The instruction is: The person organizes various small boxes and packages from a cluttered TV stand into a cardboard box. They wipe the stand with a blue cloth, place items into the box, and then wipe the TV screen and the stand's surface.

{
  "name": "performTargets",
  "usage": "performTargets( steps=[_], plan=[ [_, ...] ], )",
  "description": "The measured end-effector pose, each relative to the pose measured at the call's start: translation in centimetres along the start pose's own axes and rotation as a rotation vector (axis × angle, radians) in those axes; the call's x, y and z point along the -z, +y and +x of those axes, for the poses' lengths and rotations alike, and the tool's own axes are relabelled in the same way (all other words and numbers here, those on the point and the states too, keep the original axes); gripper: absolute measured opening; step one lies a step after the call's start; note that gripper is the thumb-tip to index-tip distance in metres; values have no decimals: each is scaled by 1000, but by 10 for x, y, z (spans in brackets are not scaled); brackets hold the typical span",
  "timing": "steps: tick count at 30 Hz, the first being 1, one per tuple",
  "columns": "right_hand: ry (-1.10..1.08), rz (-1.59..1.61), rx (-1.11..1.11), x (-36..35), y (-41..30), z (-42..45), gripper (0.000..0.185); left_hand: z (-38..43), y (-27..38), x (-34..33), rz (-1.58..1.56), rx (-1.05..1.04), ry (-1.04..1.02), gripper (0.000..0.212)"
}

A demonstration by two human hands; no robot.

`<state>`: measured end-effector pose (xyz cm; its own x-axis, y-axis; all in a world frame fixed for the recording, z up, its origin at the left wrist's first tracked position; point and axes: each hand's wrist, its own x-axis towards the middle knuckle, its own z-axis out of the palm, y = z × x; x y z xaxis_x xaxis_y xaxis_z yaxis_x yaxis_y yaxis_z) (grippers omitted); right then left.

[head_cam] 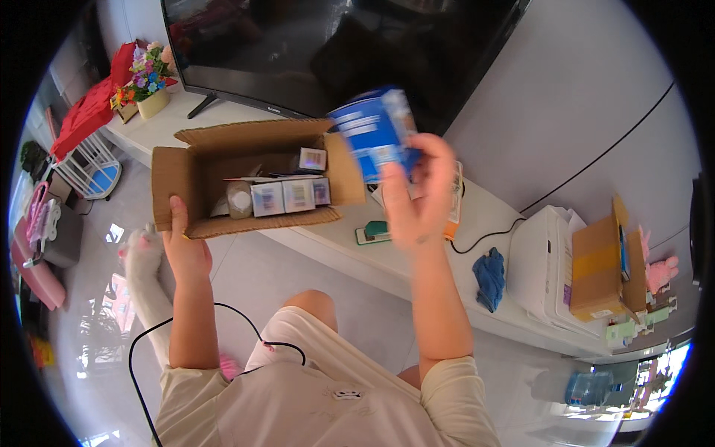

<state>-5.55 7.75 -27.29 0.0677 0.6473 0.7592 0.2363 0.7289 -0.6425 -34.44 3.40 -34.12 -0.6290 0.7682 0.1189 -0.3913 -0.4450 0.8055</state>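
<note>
My left hand [187, 251] grips the near left corner of an open cardboard box [257, 131], its thumb over the left flap. Inside the box stand several small cartons [284, 196] with printed codes on their ends, and a clear bottle with a white cap [241, 200] beside them. Another small carton [312, 159] sits nearer the box's far right corner. Above the right flap, my right hand [422, 195] holds a blue and white carton [371, 131], tilted and blurred. What else lies deeper in the box is hidden.
Behind the box a television [335, 56] stands on a long white cabinet [357, 274]. A green-and-white object [374, 232], a blue cloth [490, 279], a white printer [539, 262] and another cardboard box [597, 268] are to the right. Flowers in a pot [153, 103] stand left. A black cable [134, 369] hangs near my left arm.
</note>
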Motion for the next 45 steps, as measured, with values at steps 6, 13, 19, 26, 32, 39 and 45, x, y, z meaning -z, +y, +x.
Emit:
performTargets(
  steps=[6,13,19,26,32,39,45],
  plan=[
    [-354,-247,306,-50,-31,9,30,-13,0,-5,47,-48,-133,44],
    [-435,-146,255,-52,-28,-3,30,-20,-1,-2,77,-65,-145,45],
    [26,-484,-159,26,57,-11,13,-16,-3,13,125,-57,-111,44],
    [-327,-1056,-309,36,156,-47,27,-16,-9,11,177,-62,-143,43],
    [-276,-976,-435,37,107,-43,28,-24,-15,15,222,-73,-140,45],
    [447,-332,47,51,13,-66,24,-26,-20,20,294,-104,-148,45],
    [-38,-109,176,-3,-39,-48,31,-35,-14,10,378,-180,-175,42]
  ],
)
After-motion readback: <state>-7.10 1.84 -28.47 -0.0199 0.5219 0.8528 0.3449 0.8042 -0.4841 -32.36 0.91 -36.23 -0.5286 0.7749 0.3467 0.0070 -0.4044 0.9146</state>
